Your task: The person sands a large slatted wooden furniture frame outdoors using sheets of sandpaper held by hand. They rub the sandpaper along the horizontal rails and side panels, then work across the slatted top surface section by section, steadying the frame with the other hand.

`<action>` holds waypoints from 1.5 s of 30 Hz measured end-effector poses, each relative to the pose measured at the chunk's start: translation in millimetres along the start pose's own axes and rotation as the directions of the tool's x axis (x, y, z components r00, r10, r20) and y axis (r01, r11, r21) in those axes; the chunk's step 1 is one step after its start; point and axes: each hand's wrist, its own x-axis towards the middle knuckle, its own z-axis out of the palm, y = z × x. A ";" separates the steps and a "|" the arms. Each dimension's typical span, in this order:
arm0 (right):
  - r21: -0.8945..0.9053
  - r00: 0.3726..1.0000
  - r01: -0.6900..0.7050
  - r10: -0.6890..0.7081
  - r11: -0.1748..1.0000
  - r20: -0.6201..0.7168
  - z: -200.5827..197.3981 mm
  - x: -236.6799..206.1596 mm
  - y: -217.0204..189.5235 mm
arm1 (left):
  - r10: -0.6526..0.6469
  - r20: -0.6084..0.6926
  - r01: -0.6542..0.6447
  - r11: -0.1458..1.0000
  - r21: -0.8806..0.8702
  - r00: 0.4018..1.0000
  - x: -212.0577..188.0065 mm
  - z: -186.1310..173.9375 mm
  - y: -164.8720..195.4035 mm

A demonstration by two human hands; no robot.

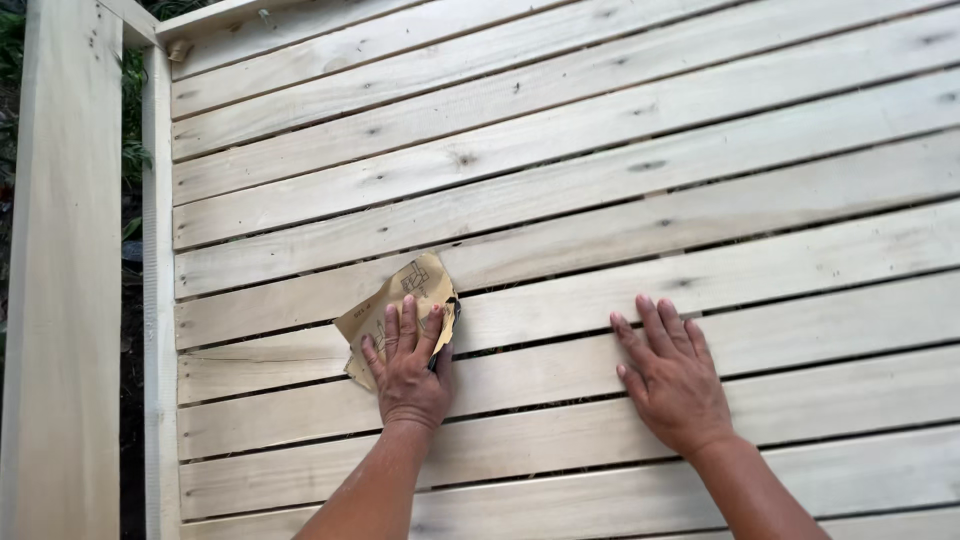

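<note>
Left hand [408, 375] lower centre, fingers spread, pressing tan folded sandpaper sheet [402, 305] onto pale slatted wooden panel [620, 150] — right hand [672, 375] flat, 5 fingers splayed, holding nothing.

My one head camera looks down, close, onto the slatted wooden panel [600, 200], both wrists entering from below.

Pale wooden slats [620, 150] run side by side with dark gaps between them, knots scattered across; a tall post [60, 300] stands at the left; green leaves [130, 110] show behind; even daylight.
</note>
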 end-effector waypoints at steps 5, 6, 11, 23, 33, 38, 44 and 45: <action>-0.148 0.992 -0.129 0.127 0.980 -0.028 20.8 16.9 -26.5 | 0.011 -0.009 -0.011 1.000 0.011 1.000 -3.5 2.4 -1.3; -0.138 0.985 -0.171 0.172 0.976 -0.011 25.2 22.7 -34.6 | 0.014 -0.014 -0.014 1.000 0.019 1.000 -3.8 0.8 -0.8; -0.121 0.962 -0.253 0.263 0.960 0.072 24.2 37.4 -67.2 | -0.040 0.087 0.041 0.999 -0.014 0.995 -6.0 -12.1 -3.9; 0.595 0.931 -0.356 0.330 0.721 0.157 -16.2 -37.8 -276.9 | 0.395 0.183 -0.383 0.919 -0.097 0.900 0.9 -54.0 -107.8; 0.501 0.972 -0.076 0.176 0.862 -0.154 20.4 71.3 -385.2 | -0.071 0.067 0.074 0.997 -0.031 0.995 86.4 -49.8 -303.0; 0.366 0.996 -0.087 0.067 0.927 0.065 40.7 85.5 -377.8 | -0.098 0.009 0.098 0.994 -0.051 0.995 172.7 -83.2 -299.4; 0.391 0.973 -0.232 0.215 0.890 0.088 69.3 101.3 -326.4 | -0.049 0.085 0.053 0.998 -0.045 0.995 94.3 -87.5 -292.5; 0.256 0.981 -0.194 0.180 0.947 0.079 76.6 109.2 -319.8 | -0.069 0.172 0.074 0.997 -0.022 0.983 87.9 -83.8 -295.2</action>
